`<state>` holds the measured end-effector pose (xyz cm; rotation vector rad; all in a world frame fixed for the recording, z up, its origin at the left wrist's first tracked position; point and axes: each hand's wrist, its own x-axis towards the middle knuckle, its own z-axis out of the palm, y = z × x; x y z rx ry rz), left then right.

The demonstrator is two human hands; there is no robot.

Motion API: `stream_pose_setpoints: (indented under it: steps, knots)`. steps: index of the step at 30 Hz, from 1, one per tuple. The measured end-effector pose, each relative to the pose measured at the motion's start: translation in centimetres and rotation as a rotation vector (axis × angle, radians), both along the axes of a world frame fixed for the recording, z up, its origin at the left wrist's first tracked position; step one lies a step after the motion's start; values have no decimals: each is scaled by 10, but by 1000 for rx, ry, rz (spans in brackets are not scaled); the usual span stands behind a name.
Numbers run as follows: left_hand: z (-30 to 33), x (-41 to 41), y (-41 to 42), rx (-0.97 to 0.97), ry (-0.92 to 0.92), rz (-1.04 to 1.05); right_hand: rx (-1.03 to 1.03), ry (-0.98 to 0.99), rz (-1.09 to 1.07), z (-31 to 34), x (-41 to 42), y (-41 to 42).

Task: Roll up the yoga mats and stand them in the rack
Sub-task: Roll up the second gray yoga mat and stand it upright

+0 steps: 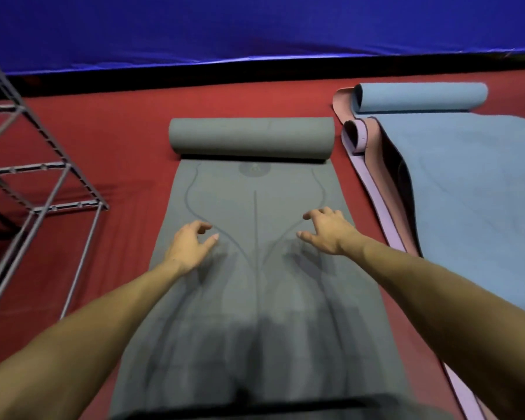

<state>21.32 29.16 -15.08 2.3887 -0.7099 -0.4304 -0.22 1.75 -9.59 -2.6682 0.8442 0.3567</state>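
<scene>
Hands reach forward over a grey mat (255, 298) that lies lengthwise on the red floor (119, 140). The left hand (188, 247) hovers above the mat's left half, its fingers (205, 227) curled loosely and spread, holding nothing. The right hand (328, 231) hovers above the right half, palm down, fingers (311, 214) spread and slightly bent, also empty. Shadows of both hands fall on the mat just beneath them; whether any fingertip touches the surface cannot be told.

The mat's far end is wound into a roll (252, 137) lying crosswise, well ahead of both hands; the rest lies flat, with dark curved lines and a centre line printed on it.

Right of it lies a blue mat (473, 192), its far end also curled into a roll (422, 97), spread over a purple mat (373, 183) whose folded edge shows along the blue one's left side. A metal rack (43, 177) stands at the left, apart from the grey mat. A blue wall (255, 25) runs along the back.
</scene>
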Motion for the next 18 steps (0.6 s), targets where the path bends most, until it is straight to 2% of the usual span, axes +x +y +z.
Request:
stream_pose_setpoints:
  steps: [6,11,14,18]
  knots:
    - [113,-101,12,48,-8,-298,-33,37,185,91,-80,93]
    - [185,-198,78,92,35,-519,23,59,258,151,-175,166]
    - [175,-255,133,237,-38,-638,63,121,276,146,-234,206]
    - [120,-297,177,399,-167,-749,80,108,286,93,-279,243]
